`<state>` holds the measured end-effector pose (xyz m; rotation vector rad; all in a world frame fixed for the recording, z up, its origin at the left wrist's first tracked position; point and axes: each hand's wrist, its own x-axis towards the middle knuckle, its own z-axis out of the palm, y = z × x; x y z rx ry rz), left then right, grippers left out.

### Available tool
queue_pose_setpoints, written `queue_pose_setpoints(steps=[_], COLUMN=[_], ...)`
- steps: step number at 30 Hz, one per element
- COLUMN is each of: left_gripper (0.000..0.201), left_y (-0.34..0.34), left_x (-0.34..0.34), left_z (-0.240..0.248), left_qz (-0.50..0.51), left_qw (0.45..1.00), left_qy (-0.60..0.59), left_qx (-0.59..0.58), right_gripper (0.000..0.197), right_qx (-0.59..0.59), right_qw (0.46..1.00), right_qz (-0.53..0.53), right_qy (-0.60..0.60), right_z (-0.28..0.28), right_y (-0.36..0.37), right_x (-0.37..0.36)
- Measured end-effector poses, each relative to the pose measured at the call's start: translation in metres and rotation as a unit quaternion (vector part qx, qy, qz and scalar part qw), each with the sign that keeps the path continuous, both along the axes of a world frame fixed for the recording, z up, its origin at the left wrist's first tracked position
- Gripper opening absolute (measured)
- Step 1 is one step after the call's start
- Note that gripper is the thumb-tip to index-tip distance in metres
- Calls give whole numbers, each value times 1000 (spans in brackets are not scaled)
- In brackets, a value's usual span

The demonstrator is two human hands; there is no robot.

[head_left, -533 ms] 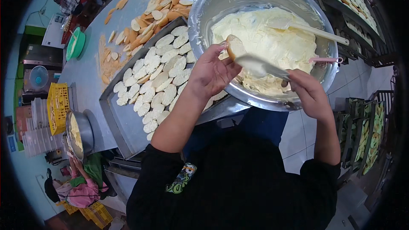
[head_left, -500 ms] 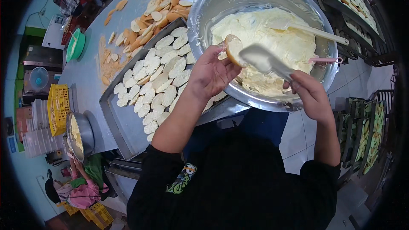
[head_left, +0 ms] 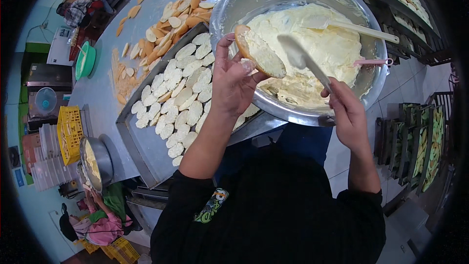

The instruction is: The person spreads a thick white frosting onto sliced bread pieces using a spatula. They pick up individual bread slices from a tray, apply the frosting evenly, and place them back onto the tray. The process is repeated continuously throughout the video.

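Far to the left of the big round steel mixing bowl [head_left: 229, 7], a yellow slotted plastic crate [head_left: 70, 133] stood by a small steel pot of pale batter [head_left: 95, 161], and a green round plastic dish [head_left: 86, 59] sat higher up on the grey tabletop [head_left: 105, 93]. Nearer the bowl, a long grey metal baking tray [head_left: 139, 149] lay with its far end tucked under the bowl's rim, carrying rows of pale cream-coated bread slices [head_left: 178, 95]. Above the tray, left of the bowl, a loose heap of plain toasted bread slices [head_left: 178, 12] was scattered on the table.

Over the bowl's left rim, the left hand [head_left: 232, 85] pinched an oval bread slice topped with cream [head_left: 259, 51] between thumb and curled fingers, tilted toward the bowl. Just right of that slice, the right hand [head_left: 349, 115] was closed around the handle of a pale flat spatula [head_left: 303, 58], whose blade hung beside the slice, seemingly not quite touching, though the angle made this hard to judge. Inside the bowl lay a mound of yellowish cream [head_left: 327, 44], with a white spatula [head_left: 361, 29] stuck in it and a pink-handled tool [head_left: 373, 61] resting on the bowl's right rim.
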<state>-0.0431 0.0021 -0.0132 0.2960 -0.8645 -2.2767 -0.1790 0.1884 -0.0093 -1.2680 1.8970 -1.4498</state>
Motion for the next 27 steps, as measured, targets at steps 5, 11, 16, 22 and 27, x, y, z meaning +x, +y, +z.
queue_pose_setpoints(steps=[5,11,16,22,27], left_gripper=[55,55,61,66,66], left_y=[-4,-5,1,12,18], left_x=[5,14,9,7,-6], left_z=[2,0,0,-6,-10], left_qz=[-12,22,49,133,189], left_qw=[997,997,997,972,934], left_qy=[-51,-70,-34,-9,-51], left_qx=[59,26,-56,-195,-299], right_gripper=[36,37,31,32,33], right_qx=[40,84,42,33,40], right_qw=[960,932,999,984,977], right_qz=[56,48,-13,2,18], right_qy=[271,350,5,-177,-208], right_z=[16,30,10,-8,-11], right_y=[1,14,12,-1,-11], right_x=[-17,-37,-17,9,27])
